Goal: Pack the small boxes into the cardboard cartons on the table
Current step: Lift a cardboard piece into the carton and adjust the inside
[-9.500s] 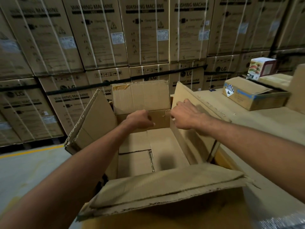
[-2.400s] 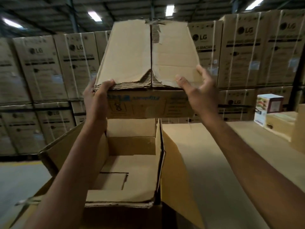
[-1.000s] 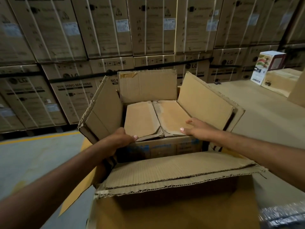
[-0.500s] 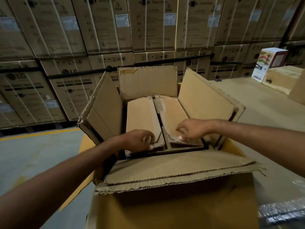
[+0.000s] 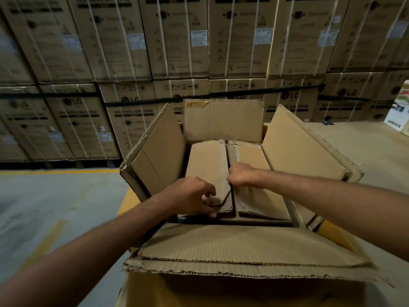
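A wall of strapped washing-machine cartons (image 5: 177, 41) is being shown across the upper frame, with grey floor (image 5: 44, 196) at the left and the pale desk (image 5: 365, 147) at the right. At centre, an open carton (image 5: 243, 247) is being occupied by a small box (image 5: 205, 160). Its left flap is being pinched at the near end by the left hand (image 5: 190, 196), and its right flap is being gripped at the seam by curled fingers of the right hand (image 5: 241, 178).

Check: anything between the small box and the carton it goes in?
Nothing visible. The small box already sits inside the open carton, between its four raised flaps. The left hand grips its left top flap, and the right hand curls into the centre seam. Below the box is hidden.
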Tool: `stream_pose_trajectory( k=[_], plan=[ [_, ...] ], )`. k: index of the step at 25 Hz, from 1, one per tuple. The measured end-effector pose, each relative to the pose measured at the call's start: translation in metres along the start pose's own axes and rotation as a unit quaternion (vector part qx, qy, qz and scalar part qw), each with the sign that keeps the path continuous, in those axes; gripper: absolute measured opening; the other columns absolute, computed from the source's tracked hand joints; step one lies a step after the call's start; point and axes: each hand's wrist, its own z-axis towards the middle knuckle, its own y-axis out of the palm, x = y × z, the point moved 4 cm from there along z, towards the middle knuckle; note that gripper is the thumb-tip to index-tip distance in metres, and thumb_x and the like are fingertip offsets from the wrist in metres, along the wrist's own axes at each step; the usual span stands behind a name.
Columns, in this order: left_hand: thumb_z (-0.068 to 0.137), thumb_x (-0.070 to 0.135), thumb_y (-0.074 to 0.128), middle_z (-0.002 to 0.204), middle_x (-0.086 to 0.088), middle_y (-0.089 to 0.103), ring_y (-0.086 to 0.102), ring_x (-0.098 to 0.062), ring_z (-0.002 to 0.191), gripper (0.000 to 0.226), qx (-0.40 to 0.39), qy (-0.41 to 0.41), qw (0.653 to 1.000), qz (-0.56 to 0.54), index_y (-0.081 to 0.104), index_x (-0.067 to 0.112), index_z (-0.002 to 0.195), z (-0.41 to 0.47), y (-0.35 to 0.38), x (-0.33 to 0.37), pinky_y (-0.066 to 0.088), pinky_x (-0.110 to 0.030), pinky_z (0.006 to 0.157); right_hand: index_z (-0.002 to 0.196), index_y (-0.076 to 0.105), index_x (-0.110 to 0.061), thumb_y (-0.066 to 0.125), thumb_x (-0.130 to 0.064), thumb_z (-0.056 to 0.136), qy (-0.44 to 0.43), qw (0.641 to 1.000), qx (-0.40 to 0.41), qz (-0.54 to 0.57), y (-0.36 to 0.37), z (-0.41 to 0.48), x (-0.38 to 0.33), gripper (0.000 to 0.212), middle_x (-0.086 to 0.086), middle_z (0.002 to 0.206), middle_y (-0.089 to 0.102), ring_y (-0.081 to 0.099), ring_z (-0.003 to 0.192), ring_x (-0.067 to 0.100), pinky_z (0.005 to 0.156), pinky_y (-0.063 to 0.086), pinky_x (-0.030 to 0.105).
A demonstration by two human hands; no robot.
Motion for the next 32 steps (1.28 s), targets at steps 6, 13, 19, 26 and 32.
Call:
stream_pose_trajectory(
  k=[6, 13, 19, 26, 32],
  plan=[
    [0.094, 0.074, 0.047, 0.143, 0.002, 0.058, 0.068, -0.013, 0.105, 0.073, 0.103, -0.003, 0.995, 0.014, 0.046, 0.026, 0.149, -0.011, -0.006, -0.001, 0.061, -0.035, 0.077, 0.103, 0.067, -0.005, 0.049, -0.010, 0.100, 0.077, 0.964, 0.053, 0.249, -0.011, 0.010, 0.001, 0.019, 0.012, 0.095, 0.071, 0.066, 0.079, 0.023, 0.064, 0.054, 0.035],
    [0.105, 0.048, 0.048, 0.133, 0.008, 0.066, 0.053, -0.020, 0.129, 0.034, 0.319, -0.082, 0.935, 0.133, 0.069, 0.033, 0.125, -0.062, -0.076, -0.020, 0.038, -0.039, 0.099, 0.143, 0.058, -0.021, 0.046, -0.002, 0.104, -0.146, 0.905, -0.096, 0.389, -0.025, -0.006, -0.071, 0.045, 0.002, 0.116, 0.070, 0.064, 0.098, 0.015, 0.084, 0.051, 0.034],
    [0.098, 0.044, 0.058, 0.139, 0.006, 0.063, 0.036, -0.023, 0.148, 0.029, 0.037, -0.210, 0.943, 0.256, 0.068, 0.033, 0.122, -0.077, -0.060, -0.053, 0.018, -0.050, 0.122, 0.160, 0.036, -0.032, 0.050, 0.004, 0.098, -0.237, 0.934, -0.196, 0.184, 0.036, -0.009, -0.112, 0.073, -0.007, 0.169, 0.027, 0.030, 0.153, 0.021, 0.126, 0.028, 0.044],
    [0.098, 0.033, 0.060, 0.126, -0.003, 0.069, 0.058, -0.023, 0.129, 0.024, -0.005, -0.135, 0.964, 0.231, 0.069, 0.024, 0.119, -0.029, -0.032, -0.022, 0.034, -0.045, 0.117, 0.139, 0.064, -0.019, 0.058, -0.017, 0.100, -0.221, 0.965, -0.092, -0.106, 0.004, -0.010, -0.056, 0.039, 0.001, 0.135, 0.067, 0.062, 0.122, 0.021, 0.103, 0.051, 0.035],
    [0.103, 0.031, 0.054, 0.144, -0.008, 0.058, 0.058, -0.026, 0.125, 0.055, -0.158, -0.018, 0.985, -0.059, 0.040, 0.021, 0.155, 0.032, 0.009, 0.046, 0.048, -0.037, 0.099, 0.099, 0.075, -0.021, 0.051, -0.024, 0.098, -0.192, 0.955, -0.044, -0.220, -0.029, -0.035, 0.002, 0.024, 0.001, 0.099, 0.072, 0.067, 0.091, 0.023, 0.082, 0.057, 0.043]
  ],
)
